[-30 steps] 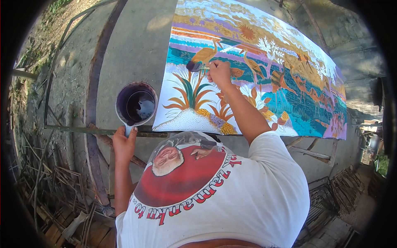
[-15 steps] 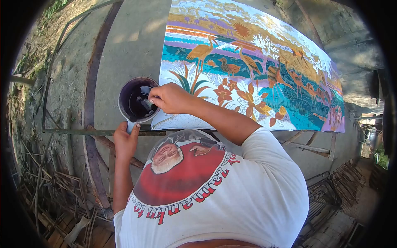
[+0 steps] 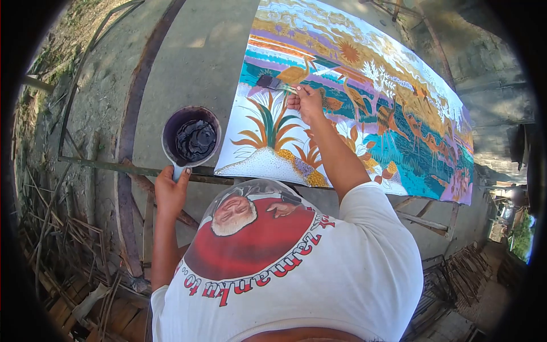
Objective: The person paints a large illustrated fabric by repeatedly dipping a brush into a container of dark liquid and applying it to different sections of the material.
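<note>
My left hand (image 3: 171, 191) is wrapped round the short pale handle of a round pot (image 3: 165, 135), which holds dark, rippling liquid. In my right hand (image 3: 306, 104) is the handle of a flat brush (image 3: 272, 83) with dark, wet-looking bristles. The bristles are over the left part of a large painted cloth (image 3: 325, 68), beside a painted bird and above painted leaves; whether they touch the cloth I cannot tell. Birds, plants, water and sky in orange, teal and purple cover the cloth, which is spread out in front of me.
A frame of wooden bars (image 3: 138, 74) and a thin rail (image 3: 114, 166) stands at the left and under the cloth. Sticks and scrap wood (image 3: 85, 268) lie at the lower left, and more sticks (image 3: 464, 273) at the lower right.
My right hand has moved from the pot up and right over the cloth, and the brush now shows clearly. My left hand still holds the pot. The view has shifted slightly.
</note>
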{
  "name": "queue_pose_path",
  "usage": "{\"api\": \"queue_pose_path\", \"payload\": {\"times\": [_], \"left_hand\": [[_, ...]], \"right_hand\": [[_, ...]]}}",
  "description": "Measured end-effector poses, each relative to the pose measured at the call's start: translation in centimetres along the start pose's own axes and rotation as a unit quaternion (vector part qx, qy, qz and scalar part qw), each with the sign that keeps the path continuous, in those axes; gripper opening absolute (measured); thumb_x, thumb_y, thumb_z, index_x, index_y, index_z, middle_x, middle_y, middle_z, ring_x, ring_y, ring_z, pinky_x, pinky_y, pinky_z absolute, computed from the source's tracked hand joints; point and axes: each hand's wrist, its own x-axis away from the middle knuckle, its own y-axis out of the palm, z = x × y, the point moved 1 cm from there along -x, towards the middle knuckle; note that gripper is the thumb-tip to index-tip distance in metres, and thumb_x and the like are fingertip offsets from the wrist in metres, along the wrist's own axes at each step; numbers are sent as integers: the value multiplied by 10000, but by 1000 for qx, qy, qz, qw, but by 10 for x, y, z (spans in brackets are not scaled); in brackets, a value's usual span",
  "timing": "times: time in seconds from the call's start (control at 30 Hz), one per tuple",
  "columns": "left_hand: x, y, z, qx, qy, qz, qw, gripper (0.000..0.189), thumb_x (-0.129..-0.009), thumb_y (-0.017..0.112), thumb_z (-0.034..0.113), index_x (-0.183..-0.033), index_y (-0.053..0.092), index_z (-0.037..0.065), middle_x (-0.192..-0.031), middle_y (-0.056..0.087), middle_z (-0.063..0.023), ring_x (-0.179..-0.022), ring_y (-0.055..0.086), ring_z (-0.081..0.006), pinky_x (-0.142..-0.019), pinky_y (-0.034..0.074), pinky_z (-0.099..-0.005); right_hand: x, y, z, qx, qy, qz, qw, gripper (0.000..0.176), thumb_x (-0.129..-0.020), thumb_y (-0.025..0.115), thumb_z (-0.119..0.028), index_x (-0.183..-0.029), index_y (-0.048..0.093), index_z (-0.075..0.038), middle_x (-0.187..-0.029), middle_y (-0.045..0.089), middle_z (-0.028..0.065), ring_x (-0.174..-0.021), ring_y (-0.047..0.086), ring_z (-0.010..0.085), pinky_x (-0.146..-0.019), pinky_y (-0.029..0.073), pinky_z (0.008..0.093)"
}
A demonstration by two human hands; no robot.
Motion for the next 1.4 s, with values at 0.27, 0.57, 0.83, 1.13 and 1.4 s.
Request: {"api": "queue_pose_path", "payload": {"times": [0.27, 0.57, 0.83, 1.13, 1.4], "left_hand": [[6, -2, 5, -9, -18, 10, 1000, 299, -945, 751, 205, -814, 604, -19, -653, 553, -24, -633, 446, -88, -551, 390, -336], [13, 3, 8, 6, -22, 15, 1000, 288, -952, 749, 197, -806, 600, -1, -648, 519, 7, -626, 417, -73, -540, 367, -322], [16, 1, 11, 34, -15, 18, 999, 306, -956, 748, 192, -787, 573, 6, -648, 502, 17, -637, 407, -68, -546, 368, -312], [15, -2, 10, 14, -7, 0, 1000, 298, -969, 730, 171, -791, 569, -6, -663, 528, 4, -654, 427, -74, -560, 382, -307], [7, 0, 17, -3, 38, -18, 999, 300, -971, 734, 192, -800, 585, -5, -657, 529, 12, -647, 423, -69, -556, 374, -299]], "right_hand": [[-42, 17, -3, 16, 28, -41, 999, 263, -1081, 567, -190, -1225, 693, -9, -856, 702, 132, -694, 708, 207, -614, 628, 343], [-35, 23, -29, 117, 63, -163, 978, 285, -1079, 570, -207, -1244, 695, -12, -852, 703, 128, -677, 699, 200, -606, 617, 337], [1, -42, -17, 117, 72, -121, 983, 281, -1085, 561, -217, -1235, 707, -30, -828, 690, 86, -658, 673, 156, -574, 581, 310], [18, -50, 0, 57, 39, -6, 998, 280, -1085, 549, -203, -1232, 704, -22, -812, 679, 92, -641, 659, 161, -582, 600, 318], [13, -22, -2, 86, -26, 57, 994, 252, -1085, 549, -199, -1194, 705, -33, -805, 678, 86, -619, 669, 158, -544, 600, 312]]}}
